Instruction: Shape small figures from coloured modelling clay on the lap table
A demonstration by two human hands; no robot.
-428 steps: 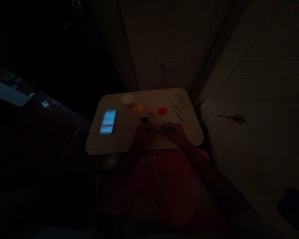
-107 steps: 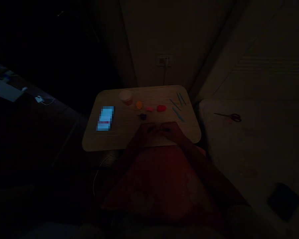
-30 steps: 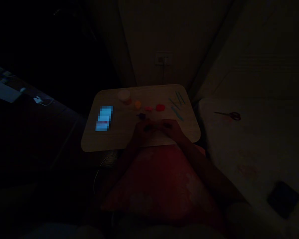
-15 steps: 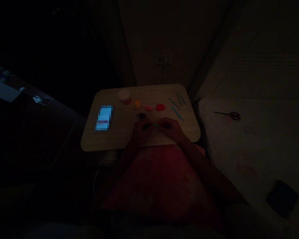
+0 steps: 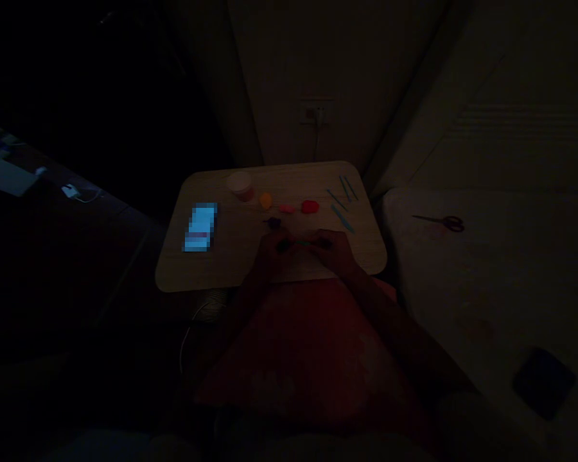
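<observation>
The room is very dark. My left hand [image 5: 271, 251] and my right hand [image 5: 334, 249] rest close together on a small wooden table [image 5: 221, 269], near its front edge. Between their fingertips runs a thin green strip [image 5: 302, 243], and both hands pinch it. Just beyond my left hand lies a small dark lump [image 5: 271, 222]. Farther back sit an orange lump [image 5: 266, 200], a pink lump [image 5: 286, 208] and a red lump [image 5: 310, 206].
A lit phone [image 5: 200, 226] lies on the table's left part. A small pot [image 5: 239, 185] stands at the back, and several teal tools [image 5: 343, 204] lie at the right. Scissors [image 5: 440, 222] lie on the surface to the right. A red cushion [image 5: 308, 353] covers my lap.
The hands have stayed at the same spot on the table. The green strip, hidden one second ago, now shows between the fingertips.
</observation>
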